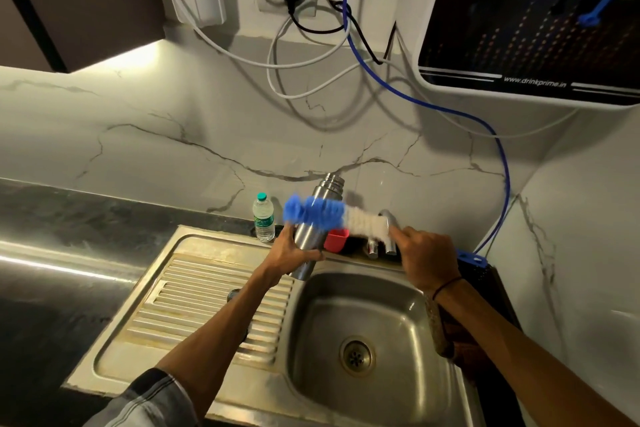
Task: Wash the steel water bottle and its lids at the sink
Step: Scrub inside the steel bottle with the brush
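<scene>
The left hand (294, 253) is gripping the steel bottle (317, 229) mid-body above the sink's rim (291, 291). The right hand (427, 260) is holding a bottle brush (332, 217) crosswise before it. Rigid and probably slippery when wet, the bottle is wanting a full wrap.

plaid sleeve (152, 399), dark wristband (446, 286)

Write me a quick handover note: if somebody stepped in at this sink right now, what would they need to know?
Left hand: grips the tall steel water bottle around its lower body, upright over the sink's back edge, neck uncapped.
Right hand: holds the blue-and-white bristle bottle brush, which lies sideways in front of the bottle, outside it and blurred.
Steel sink basin: no water visible in it. A small dark round item lies on the ribbed drainboard, possibly a lid; hard to tell.
Done: cap off, as far as shows.
Left: scrub inside, rinse, wash the lids.
</scene>
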